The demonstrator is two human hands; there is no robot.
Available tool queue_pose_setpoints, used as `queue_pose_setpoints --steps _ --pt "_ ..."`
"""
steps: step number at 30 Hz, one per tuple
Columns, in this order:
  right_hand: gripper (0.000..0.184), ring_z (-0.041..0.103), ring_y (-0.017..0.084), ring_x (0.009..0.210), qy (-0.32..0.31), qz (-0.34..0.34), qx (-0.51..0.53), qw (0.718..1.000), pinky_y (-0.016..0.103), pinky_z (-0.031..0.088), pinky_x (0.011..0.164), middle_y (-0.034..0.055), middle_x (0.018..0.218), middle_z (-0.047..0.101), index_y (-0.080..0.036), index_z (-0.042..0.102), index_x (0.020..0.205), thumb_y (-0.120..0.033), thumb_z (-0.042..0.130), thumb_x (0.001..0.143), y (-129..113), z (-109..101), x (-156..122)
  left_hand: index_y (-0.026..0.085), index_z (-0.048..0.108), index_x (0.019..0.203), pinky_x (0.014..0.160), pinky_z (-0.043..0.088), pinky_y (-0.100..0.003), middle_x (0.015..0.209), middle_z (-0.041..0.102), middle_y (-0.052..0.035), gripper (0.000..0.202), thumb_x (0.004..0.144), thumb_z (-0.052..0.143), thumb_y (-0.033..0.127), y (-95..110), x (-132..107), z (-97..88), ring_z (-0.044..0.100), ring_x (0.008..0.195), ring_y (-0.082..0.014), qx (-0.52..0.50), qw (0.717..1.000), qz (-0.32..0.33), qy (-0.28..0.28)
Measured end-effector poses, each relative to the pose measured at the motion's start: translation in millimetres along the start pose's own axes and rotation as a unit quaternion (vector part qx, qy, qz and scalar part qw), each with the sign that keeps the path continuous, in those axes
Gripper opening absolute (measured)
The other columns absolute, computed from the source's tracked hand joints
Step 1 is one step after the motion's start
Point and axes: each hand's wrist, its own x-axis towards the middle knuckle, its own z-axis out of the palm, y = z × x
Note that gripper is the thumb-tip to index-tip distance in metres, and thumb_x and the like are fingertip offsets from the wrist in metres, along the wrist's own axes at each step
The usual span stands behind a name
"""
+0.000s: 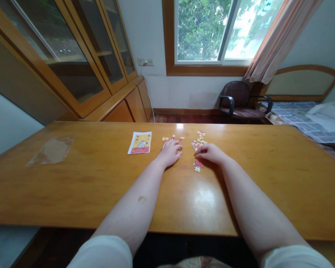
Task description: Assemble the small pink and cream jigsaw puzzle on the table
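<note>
Small jigsaw puzzle pieces in yellow, pink and white lie in loose groups on the wooden table (100,186). My left hand (171,153) rests palm down with its fingers apart, over the edge of the left group of pieces (173,137) and covering part of it. Beside the right group of pieces (198,142), my right hand (210,153) has its thumb and fingertips drawn together; what is between them, if anything, is too small to make out. A few more pieces (197,168) lie just below that hand. A picture card (140,143) showing a white animal on yellow and pink lies left of my left hand.
A clear plastic bag (53,150) lies flat at the table's left. Beyond the table stand a glass-doored cabinet (114,93), an armchair (237,98) and a bed (301,115). A white cord (147,87) hangs from the wall socket.
</note>
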Motion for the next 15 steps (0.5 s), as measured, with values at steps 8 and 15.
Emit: queue_pose_setpoints --steps 8,15 --pt "0.014 0.061 0.013 0.056 -0.047 0.021 0.027 0.998 0.025 0.046 0.06 0.0006 0.064 0.07 -0.02 0.075 0.075 -0.033 0.072 0.072 -6 9 0 0.022 0.072 0.11 0.112 0.033 -0.047 0.132 0.059 -0.0092 0.028 0.087 0.058 0.03 1 0 -0.5 0.047 0.127 -0.0277 -0.011 1.0 0.01 0.007" --pt "0.015 0.056 0.012 0.06 0.046 0.011 -0.112 0.993 0.023 0.038 0.058 -0.0007 0.068 0.068 -0.021 0.07 0.076 -0.034 0.066 0.081 -19 20 5 0.032 0.076 0.103 0.115 0.027 -0.051 0.131 0.06 -0.0047 0.023 0.086 0.06 0.03 6 -3 -2.7 0.042 0.132 -0.0284 -0.015 0.994 0.097 -0.05"
